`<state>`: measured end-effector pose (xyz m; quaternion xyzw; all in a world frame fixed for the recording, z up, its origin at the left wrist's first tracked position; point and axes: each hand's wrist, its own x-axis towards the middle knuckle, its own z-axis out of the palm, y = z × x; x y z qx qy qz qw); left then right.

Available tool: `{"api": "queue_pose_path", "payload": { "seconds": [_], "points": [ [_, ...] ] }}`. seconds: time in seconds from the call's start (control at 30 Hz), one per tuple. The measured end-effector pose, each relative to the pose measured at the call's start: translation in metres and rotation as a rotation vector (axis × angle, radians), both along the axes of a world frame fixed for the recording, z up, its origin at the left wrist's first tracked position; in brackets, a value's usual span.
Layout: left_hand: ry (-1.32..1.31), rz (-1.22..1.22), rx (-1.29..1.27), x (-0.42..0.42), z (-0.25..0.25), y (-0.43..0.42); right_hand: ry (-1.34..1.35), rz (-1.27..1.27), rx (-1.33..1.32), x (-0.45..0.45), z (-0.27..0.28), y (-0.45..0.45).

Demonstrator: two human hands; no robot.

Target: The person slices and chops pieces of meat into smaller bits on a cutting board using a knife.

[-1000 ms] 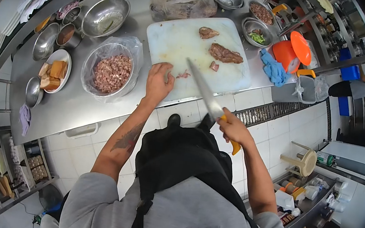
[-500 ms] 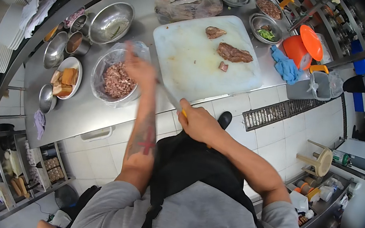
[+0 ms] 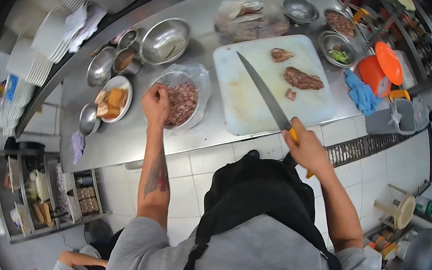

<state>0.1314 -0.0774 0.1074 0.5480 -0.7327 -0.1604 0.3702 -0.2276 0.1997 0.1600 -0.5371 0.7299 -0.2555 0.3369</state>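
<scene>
My right hand (image 3: 307,148) grips the yellow handle of a long kitchen knife (image 3: 263,92). Its blade points up and left over the white cutting board (image 3: 247,109). A large piece of cooked meat (image 3: 304,79), a smaller piece (image 3: 281,55) and a little cube (image 3: 290,94) lie on that board. At the left rim of a plastic-lined bowl of chopped meat (image 3: 181,103) is my left hand (image 3: 155,105), its fingers curled closed. Whatever they may hold is hidden.
Left of the bowl are a plate of browned blocks (image 3: 116,100) and several metal bowls (image 3: 165,42). A plastic bag (image 3: 251,21) lies behind the board. To its right are a bowl with greens (image 3: 338,50), a blue cloth (image 3: 363,92) and an orange container (image 3: 373,74). Another person's arm (image 3: 82,260) shows below.
My left hand has moved from the bowl's right side to its left rim and curled closed. The knife has swung out over the board with my right hand. The whole view has shifted.
</scene>
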Motion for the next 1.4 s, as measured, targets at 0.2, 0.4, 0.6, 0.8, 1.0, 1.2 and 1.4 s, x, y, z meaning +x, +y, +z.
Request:
{"api": "queue_pose_path", "payload": {
  "seconds": [0.2,0.4,0.6,0.8,1.0,1.2,1.4],
  "points": [
    [0.027,-0.567,-0.098,-0.150,0.015,0.043,0.235,0.056,0.249,0.003,-0.061,0.034],
    [-0.334,-1.033,-0.139,-0.314,-0.072,0.074,0.142,0.017,0.347,0.012,-0.051,0.049],
    [-0.272,-0.867,0.122,-0.293,-0.036,0.052,0.068,-0.067,0.371,0.009,-0.054,0.081],
    [-0.096,-0.714,0.446,-0.195,-0.031,0.045,0.070,-0.108,0.378,0.003,-0.054,0.094],
    [0.020,-0.844,0.461,-0.149,-0.061,0.071,0.157,-0.045,0.309,0.006,-0.054,0.051],
    [0.263,-0.611,0.300,-0.134,-0.080,0.087,0.213,0.107,0.334,0.038,-0.036,0.029],
    [0.275,-0.554,0.246,-0.131,-0.086,0.107,0.338,0.143,0.223,0.041,-0.031,0.042]
  ]
}}
